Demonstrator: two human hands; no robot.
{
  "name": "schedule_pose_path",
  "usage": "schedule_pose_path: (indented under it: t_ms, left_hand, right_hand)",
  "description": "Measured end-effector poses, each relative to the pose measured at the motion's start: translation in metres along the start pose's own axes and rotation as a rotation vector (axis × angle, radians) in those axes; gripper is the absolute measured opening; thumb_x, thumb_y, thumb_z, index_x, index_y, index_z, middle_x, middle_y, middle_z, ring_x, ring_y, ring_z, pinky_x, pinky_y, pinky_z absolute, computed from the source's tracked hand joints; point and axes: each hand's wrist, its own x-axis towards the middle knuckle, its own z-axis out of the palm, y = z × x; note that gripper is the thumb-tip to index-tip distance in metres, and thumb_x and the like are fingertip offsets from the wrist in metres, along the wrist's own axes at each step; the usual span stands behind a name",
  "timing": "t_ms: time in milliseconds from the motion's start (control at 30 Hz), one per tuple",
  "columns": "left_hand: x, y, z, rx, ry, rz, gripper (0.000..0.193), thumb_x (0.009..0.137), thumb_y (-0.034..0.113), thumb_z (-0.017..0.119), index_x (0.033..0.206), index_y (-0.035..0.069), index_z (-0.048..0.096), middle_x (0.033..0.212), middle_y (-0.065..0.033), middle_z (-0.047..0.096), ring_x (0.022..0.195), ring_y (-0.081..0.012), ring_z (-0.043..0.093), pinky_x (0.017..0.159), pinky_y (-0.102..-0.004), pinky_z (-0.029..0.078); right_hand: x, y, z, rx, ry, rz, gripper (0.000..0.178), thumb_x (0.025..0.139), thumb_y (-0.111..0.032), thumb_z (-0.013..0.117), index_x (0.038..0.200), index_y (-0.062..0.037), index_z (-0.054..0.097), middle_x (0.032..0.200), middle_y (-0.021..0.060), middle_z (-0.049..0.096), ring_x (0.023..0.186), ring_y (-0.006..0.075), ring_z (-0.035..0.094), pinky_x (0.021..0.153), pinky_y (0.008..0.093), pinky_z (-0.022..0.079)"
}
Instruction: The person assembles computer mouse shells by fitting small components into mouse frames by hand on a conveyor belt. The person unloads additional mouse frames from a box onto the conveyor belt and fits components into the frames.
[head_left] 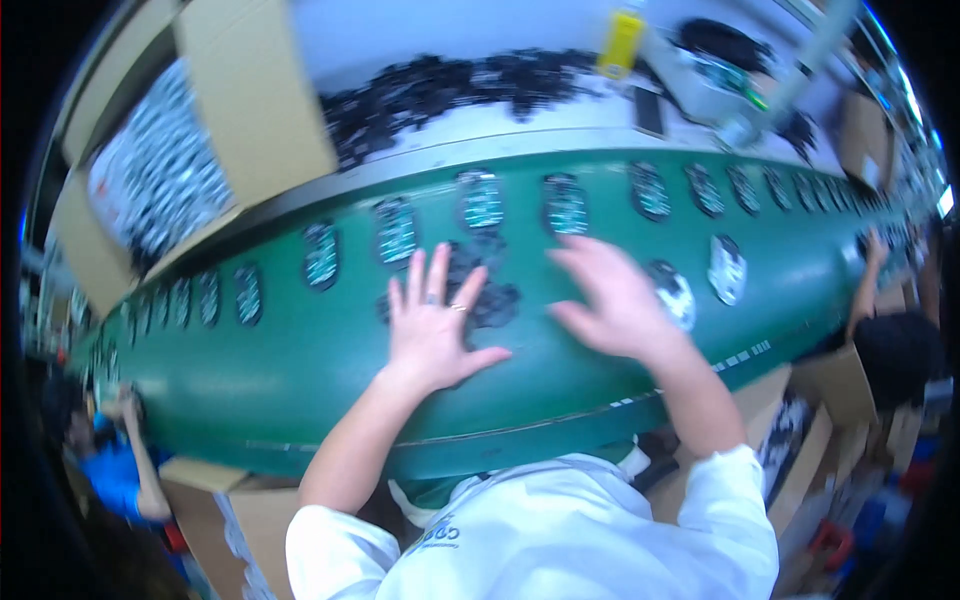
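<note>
A loose cluster of small black pieces point(492, 303), outlines blurred, lies on a green belt point(250, 385), showing on both sides of the spread left hand point(430, 335). Just beyond the open right hand point(612, 300), an oval piece point(566, 203), black-rimmed with a mottled green face, lies lengthwise across the belt; contact is unclear. A silvery-white rounded piece point(677, 293) sits beside the right wrist, partly hidden.

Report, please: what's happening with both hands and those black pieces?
Left hand: grip open, partly hiding small black pieces. Right hand: grip open, blurred. Pieces clustered on smooth green belt.
</note>
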Motion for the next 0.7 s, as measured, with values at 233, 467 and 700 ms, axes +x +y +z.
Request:
schedule_pose_path:
  t_ms: [233,467,700]
  left_hand:
    - [-0.023,-0.022,0.019,-0.008,-0.042,0.098,0.080,0.080,0.047,0.077,0.152,0.021,0.054,0.168,-0.0150,0.031,0.153,-0.0472,0.028,0.114,-0.0733,0.029]
    - [-0.071,-0.050,0.002,-0.048,-0.022,0.223,0.065,0.076,0.039,0.080,0.137,0.018,0.068,0.163,-0.0190,0.039,0.148,-0.0504,0.036,0.112,-0.0729,0.031]
    - [-0.090,-0.084,-0.016,-0.042,-0.012,0.183,0.061,0.074,0.035,0.080,0.131,0.015,0.071,0.160,-0.0206,0.044,0.145,-0.0509,0.041,0.113,-0.0661,0.037]
  right_hand:
    - [0.016,-0.010,0.100,0.036,-0.176,-0.234,0.095,0.091,-0.068,0.063,0.160,-0.0076,0.037,0.166,0.0317,0.024,0.155,0.0536,0.016,0.123,0.0659,0.018]
    - [-0.010,-0.058,0.119,0.111,-0.205,-0.295,0.080,0.094,-0.046,0.068,0.155,-0.0029,0.042,0.164,0.0337,0.026,0.155,0.0538,0.016,0.123,0.0658,0.019]
    - [0.019,-0.086,0.156,0.164,-0.232,-0.362,0.081,0.094,-0.040,0.070,0.157,-0.0017,0.037,0.163,0.0367,0.024,0.153,0.0588,0.015,0.123,0.0658,0.022]
